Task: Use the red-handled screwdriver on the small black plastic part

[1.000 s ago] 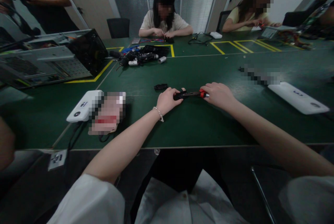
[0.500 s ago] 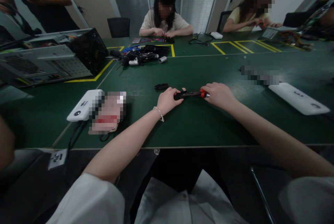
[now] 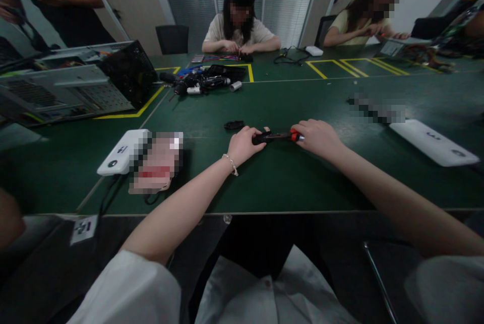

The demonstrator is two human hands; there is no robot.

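Note:
My left hand (image 3: 245, 145) is closed, thumb and fingers pinching a small black part (image 3: 260, 137) just above the table. From the right, my right hand (image 3: 318, 137) grips a red-handled tool (image 3: 280, 136) with a slim, dark metal front. Its tip meets the black part; whether it is pliers or a screwdriver is too small to tell. A small pale bit (image 3: 266, 129) shows just behind the part. Beyond my left fingers lies another small black piece (image 3: 234, 125) on the green table (image 3: 287, 183).
On the left stand an opened computer case (image 3: 71, 87), a white power bank (image 3: 123, 151) and a blurred-out phone (image 3: 157, 163). Another white power bank (image 3: 433, 141) lies at right. Farther back is a heap of black cables (image 3: 206, 81). Two people sit working across the table.
Both hands, the black part and the red-handled tool stay almost where they were. At the far right, the seated person's hands have shifted slightly.

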